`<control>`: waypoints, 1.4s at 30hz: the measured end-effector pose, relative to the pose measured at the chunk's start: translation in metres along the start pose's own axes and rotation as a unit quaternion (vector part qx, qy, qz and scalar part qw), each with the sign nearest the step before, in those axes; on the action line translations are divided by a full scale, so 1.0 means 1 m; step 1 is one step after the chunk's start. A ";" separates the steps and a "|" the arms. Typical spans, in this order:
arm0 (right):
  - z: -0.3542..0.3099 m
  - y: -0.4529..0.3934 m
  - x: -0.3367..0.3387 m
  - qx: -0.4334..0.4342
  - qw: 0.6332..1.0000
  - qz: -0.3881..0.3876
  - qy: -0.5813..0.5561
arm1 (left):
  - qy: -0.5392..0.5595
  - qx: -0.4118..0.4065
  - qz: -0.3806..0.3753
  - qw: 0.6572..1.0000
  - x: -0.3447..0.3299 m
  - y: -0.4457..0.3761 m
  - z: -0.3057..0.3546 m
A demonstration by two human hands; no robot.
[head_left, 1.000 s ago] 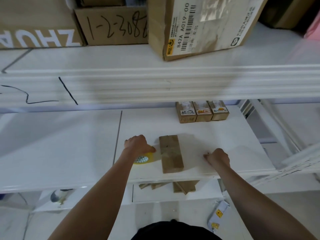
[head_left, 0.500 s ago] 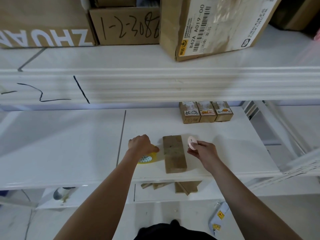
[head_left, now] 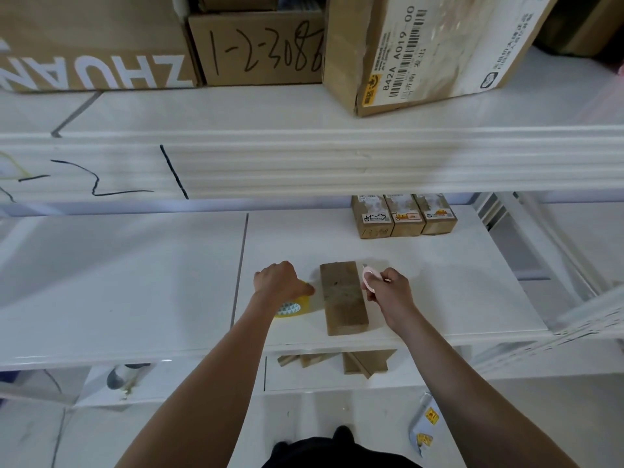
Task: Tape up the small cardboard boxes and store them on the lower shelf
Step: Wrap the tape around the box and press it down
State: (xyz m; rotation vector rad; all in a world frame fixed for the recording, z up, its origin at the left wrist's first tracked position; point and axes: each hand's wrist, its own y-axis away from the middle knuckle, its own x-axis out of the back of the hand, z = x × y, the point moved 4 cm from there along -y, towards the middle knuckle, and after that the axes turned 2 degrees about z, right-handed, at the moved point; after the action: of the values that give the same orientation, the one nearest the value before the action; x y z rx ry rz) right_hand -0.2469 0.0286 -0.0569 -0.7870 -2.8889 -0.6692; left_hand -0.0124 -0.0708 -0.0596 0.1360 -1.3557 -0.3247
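Taping: my left hand (head_left: 278, 285) grips the tape roll (head_left: 293, 307), my right hand (head_left: 388, 292) pinches a pink cutter (head_left: 368, 279) beside the small box (head_left: 343, 297); cutting comes next.

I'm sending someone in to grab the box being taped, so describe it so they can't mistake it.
On the white middle shelf, find the two hands near the front edge. Between the left hand, which rests on a yellow tape roll, and the right hand lies a long plain cardboard box. Unlike the three labelled boxes behind it, it lies alone and shows no stickers.
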 end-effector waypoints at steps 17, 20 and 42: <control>-0.014 0.039 -0.055 0.195 0.960 -0.043 0.194 | 0.004 0.000 -0.009 1.000 0.006 0.007 0.005; -0.003 0.048 -0.072 0.232 0.946 -0.087 0.209 | 0.009 0.003 -0.011 1.000 0.006 0.008 0.007; 0.006 0.042 -0.078 0.252 0.915 -0.124 0.291 | 0.025 0.000 -0.020 0.999 0.011 0.014 0.003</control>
State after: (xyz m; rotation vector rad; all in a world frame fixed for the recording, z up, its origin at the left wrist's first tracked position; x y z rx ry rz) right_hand -0.1581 0.0278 -0.0602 -0.1166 -2.4329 -0.1068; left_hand -0.0116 -0.0609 -0.0450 0.1702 -1.3041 -0.3524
